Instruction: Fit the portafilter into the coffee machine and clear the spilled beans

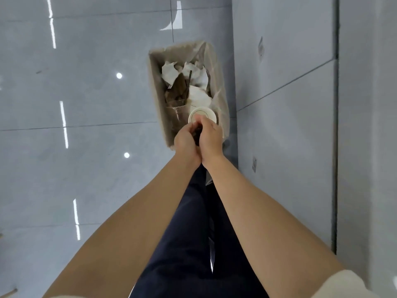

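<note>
Hands (197, 138) cupped over lined bin (158, 91) | fingers (203, 122) curled on dark beans (197, 134)

You have two hands over one lined bin (158, 91) — left hand (186, 140) and right hand (211, 136). Inside it you can count one clear plastic cup (177, 114), one white lid (203, 116), one dark straw (189, 79) — and several crumpled white papers (194, 70), number unclear.

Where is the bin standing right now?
In the head view the lined waste bin stands on the tiled floor, against the grey wall on its right, beneath both hands.
</note>
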`<action>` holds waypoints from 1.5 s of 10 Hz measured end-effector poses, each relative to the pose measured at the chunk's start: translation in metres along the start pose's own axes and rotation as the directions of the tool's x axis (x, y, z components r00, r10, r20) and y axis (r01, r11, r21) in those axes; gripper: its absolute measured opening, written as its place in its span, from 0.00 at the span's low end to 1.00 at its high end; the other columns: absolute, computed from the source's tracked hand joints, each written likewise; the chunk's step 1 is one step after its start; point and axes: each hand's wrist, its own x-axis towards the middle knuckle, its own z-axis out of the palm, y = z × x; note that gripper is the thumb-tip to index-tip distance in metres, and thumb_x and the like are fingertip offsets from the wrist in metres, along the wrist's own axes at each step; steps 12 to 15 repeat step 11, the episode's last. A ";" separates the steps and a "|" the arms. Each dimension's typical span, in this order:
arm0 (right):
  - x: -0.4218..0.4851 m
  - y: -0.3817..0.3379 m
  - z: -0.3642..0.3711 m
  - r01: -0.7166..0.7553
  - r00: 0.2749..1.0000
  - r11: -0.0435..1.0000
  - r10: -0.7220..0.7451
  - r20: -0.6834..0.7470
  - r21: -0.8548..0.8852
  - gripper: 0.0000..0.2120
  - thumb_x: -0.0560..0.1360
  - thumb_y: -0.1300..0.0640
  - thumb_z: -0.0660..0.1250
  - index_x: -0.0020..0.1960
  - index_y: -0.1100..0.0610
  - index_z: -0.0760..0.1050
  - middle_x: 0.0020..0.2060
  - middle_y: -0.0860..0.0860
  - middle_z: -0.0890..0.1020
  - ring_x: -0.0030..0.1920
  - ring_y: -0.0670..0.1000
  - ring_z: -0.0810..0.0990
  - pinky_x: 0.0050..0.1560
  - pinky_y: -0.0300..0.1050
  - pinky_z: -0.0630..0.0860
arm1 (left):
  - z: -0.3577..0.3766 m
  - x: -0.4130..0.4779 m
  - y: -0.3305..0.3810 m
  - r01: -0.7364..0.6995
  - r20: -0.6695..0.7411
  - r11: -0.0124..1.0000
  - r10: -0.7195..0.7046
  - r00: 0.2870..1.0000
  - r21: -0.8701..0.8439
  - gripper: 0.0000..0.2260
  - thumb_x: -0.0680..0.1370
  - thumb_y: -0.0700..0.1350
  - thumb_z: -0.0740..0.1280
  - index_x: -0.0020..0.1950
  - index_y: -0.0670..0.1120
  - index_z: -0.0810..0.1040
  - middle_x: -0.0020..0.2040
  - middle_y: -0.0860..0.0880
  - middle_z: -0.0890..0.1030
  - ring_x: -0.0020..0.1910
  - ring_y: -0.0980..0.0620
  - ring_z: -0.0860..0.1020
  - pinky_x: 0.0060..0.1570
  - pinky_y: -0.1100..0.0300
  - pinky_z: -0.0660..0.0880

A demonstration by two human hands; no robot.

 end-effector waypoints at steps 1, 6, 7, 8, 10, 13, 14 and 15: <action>0.028 0.010 0.001 -0.052 0.999 0.996 0.051 -0.018 -0.069 0.14 0.75 0.58 0.59 0.33 0.53 0.77 0.34 0.50 0.78 0.46 0.53 0.78 0.58 0.55 0.77 | 0.001 0.023 -0.005 0.075 0.048 0.993 -0.071 0.996 -0.093 0.12 0.79 0.39 0.53 0.41 0.41 0.74 0.38 0.47 0.73 0.41 0.52 0.74 0.42 0.63 0.72; 0.087 0.013 0.002 -0.277 0.961 0.956 0.278 0.002 0.095 0.15 0.76 0.56 0.56 0.31 0.54 0.72 0.32 0.50 0.75 0.46 0.54 0.75 0.64 0.56 0.72 | 0.017 0.092 0.000 0.095 -0.161 0.982 -0.069 0.985 0.163 0.18 0.79 0.46 0.56 0.65 0.37 0.71 0.59 0.41 0.78 0.58 0.44 0.77 0.42 0.57 0.74; 0.093 0.013 -0.001 -0.292 0.956 0.953 0.294 -0.009 0.077 0.15 0.77 0.52 0.56 0.36 0.57 0.73 0.34 0.50 0.75 0.47 0.54 0.76 0.64 0.55 0.72 | 0.021 0.090 0.000 0.082 -0.149 0.982 -0.056 0.987 0.171 0.17 0.79 0.45 0.56 0.63 0.37 0.72 0.47 0.43 0.79 0.45 0.48 0.78 0.40 0.58 0.75; 0.098 0.014 -0.006 -0.294 0.956 0.956 0.294 -0.011 0.008 0.18 0.78 0.49 0.55 0.56 0.62 0.74 0.36 0.50 0.74 0.49 0.52 0.75 0.63 0.51 0.73 | 0.023 0.088 -0.001 0.085 -0.143 0.981 -0.060 0.988 0.176 0.13 0.79 0.45 0.57 0.53 0.38 0.76 0.39 0.45 0.77 0.37 0.50 0.76 0.39 0.59 0.75; 0.093 0.003 -0.013 -0.334 0.943 0.941 0.332 0.033 0.049 0.24 0.79 0.45 0.52 0.66 0.61 0.67 0.55 0.57 0.75 0.56 0.54 0.74 0.63 0.49 0.70 | 0.028 0.078 0.001 0.087 -0.162 0.977 -0.056 0.985 0.195 0.15 0.80 0.44 0.55 0.36 0.40 0.70 0.35 0.45 0.74 0.33 0.50 0.73 0.35 0.60 0.70; 0.081 -0.011 -0.017 -0.336 0.941 0.931 0.326 0.093 0.141 0.27 0.79 0.43 0.52 0.69 0.61 0.62 0.63 0.59 0.72 0.63 0.56 0.72 0.66 0.49 0.68 | 0.032 0.068 0.004 0.066 -0.153 0.979 -0.036 0.987 0.194 0.14 0.80 0.45 0.55 0.60 0.37 0.70 0.44 0.45 0.73 0.44 0.47 0.76 0.42 0.57 0.72; 0.081 -0.011 -0.017 -0.336 0.941 0.931 0.326 0.093 0.141 0.27 0.79 0.43 0.52 0.69 0.61 0.62 0.63 0.59 0.72 0.63 0.56 0.72 0.66 0.49 0.68 | 0.032 0.068 0.004 0.066 -0.153 0.979 -0.036 0.987 0.194 0.14 0.80 0.45 0.55 0.60 0.37 0.70 0.44 0.45 0.73 0.44 0.47 0.76 0.42 0.57 0.72; 0.081 -0.011 -0.017 -0.336 0.941 0.931 0.326 0.093 0.141 0.27 0.79 0.43 0.52 0.69 0.61 0.62 0.63 0.59 0.72 0.63 0.56 0.72 0.66 0.49 0.68 | 0.032 0.068 0.004 0.066 -0.153 0.979 -0.036 0.987 0.194 0.14 0.80 0.45 0.55 0.60 0.37 0.70 0.44 0.45 0.73 0.44 0.47 0.76 0.42 0.57 0.72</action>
